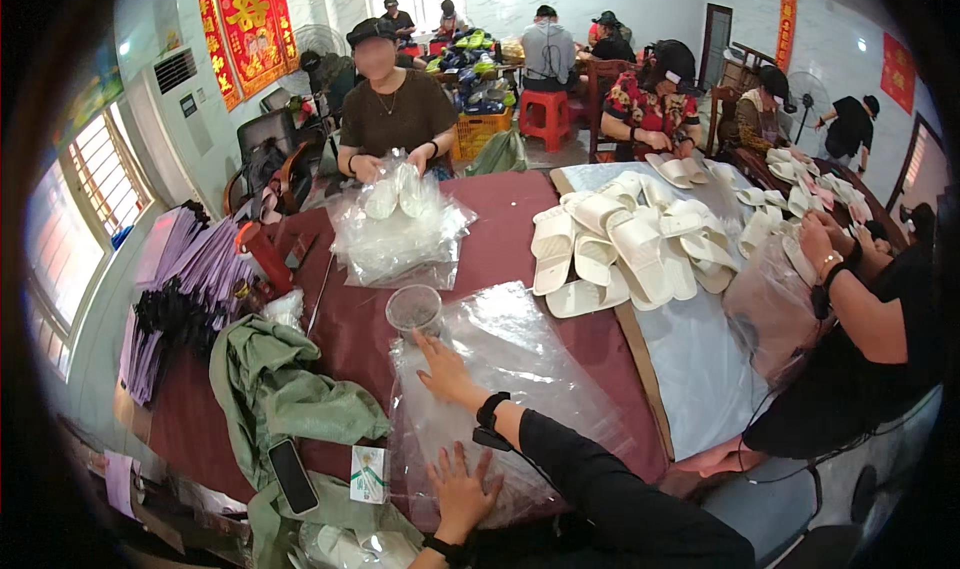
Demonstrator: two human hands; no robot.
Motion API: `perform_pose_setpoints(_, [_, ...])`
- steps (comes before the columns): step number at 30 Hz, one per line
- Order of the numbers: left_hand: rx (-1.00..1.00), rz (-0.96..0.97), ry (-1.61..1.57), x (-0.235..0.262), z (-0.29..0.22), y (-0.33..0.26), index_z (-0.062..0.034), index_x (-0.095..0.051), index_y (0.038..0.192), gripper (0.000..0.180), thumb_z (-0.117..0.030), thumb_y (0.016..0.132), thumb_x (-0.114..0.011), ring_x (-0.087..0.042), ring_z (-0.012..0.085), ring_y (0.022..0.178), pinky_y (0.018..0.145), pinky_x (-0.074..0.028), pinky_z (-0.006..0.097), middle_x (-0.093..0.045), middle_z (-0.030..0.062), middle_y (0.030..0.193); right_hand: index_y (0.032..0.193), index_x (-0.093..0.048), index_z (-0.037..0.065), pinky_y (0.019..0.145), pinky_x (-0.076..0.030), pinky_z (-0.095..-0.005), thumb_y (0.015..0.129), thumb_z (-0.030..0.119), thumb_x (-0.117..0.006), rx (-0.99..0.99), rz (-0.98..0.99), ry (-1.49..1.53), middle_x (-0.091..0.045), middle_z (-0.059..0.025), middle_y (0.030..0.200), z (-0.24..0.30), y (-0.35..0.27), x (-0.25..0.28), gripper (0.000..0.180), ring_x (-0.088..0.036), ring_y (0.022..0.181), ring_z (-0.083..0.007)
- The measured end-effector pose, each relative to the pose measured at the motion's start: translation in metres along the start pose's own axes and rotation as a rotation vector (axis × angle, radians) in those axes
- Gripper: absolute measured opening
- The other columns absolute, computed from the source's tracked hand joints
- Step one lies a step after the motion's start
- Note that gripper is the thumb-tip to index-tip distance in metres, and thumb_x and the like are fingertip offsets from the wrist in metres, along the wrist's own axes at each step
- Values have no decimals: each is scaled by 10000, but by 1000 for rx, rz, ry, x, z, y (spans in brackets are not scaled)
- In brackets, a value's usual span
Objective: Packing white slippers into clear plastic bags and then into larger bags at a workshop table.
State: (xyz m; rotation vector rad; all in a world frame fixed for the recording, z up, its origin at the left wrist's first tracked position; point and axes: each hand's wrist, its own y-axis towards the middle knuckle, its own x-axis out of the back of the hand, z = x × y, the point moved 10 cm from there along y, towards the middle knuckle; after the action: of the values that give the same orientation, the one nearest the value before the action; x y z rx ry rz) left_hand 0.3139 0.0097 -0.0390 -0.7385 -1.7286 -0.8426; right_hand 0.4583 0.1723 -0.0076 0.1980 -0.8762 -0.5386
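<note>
Clear plastic sheets or bags (505, 334) lie in a wide, shiny spread on the maroon-covered bench (600, 374), directly in front of the person, where both hands can reach them without stretching. The left hand (463, 489) rests at the near part of the spread with its fingers fanned, perhaps because a broad palm steadies slippery film better than a pinch would. The right hand (447, 369) reaches across to the far left part, fingers spread and pointing at a round clear tub (414, 311); whether a fingertip touches the tub or stops just beside it, I cannot tell. In both hands the grip is apart, clamped on nothing. The tub sits by the film's far left corner, a spot that may help weigh it down; its contents are unclear. A dark phone (292, 476) and a small white-and-green packet (369, 474) lie to the left, beside the film rather than on it, probably to leave its surface free. The cream slippers (640, 244) are heaped farther right, within easy reach of several people.
</note>
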Motion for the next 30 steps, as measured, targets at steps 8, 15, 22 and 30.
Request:
perform_pose_setpoints(8, [14,-33,21,-1,6,-5,-278,-527,1279,503,-488,824,-565,-276,488,1281,1011,-160,652,-349,241,1395,1191,-525,3,896,-393,-475,770,219,-647,-342,-526,-360,-543,-264,1116,-116,-20,143,488,-497,1047,-416])
perform_pose_setpoints(15, [-1,-56,24,-1,0,0,-270,-577,1229,477,-496,808,-577,-293,448,1272,1021,-163,640,-372,188,1384,1411,-296,114,1020,-290,-524,746,255,-677,-655,-680,-686,-330,-232,1399,-225,-92,323,779,-332,1283,-378])
perform_pose_setpoints(22, [-5,-76,32,2,0,-3,-293,-555,1256,489,-504,815,-565,-292,441,1274,1018,-161,645,-364,189,1391,1416,-295,174,1031,-283,-508,772,291,-680,-702,-498,-579,-327,-228,1398,-291,-118,341,760,-348,1271,-381])
perform_pose_setpoints(30, [-18,-49,50,-2,-2,-7,-307,-515,1291,513,-515,823,-548,-272,466,1283,1010,-161,659,-332,204,1414,1274,-407,-45,918,-419,-440,621,470,-729,-905,-262,-271,-537,-256,1200,-282,-113,325,892,-528,1117,-367])
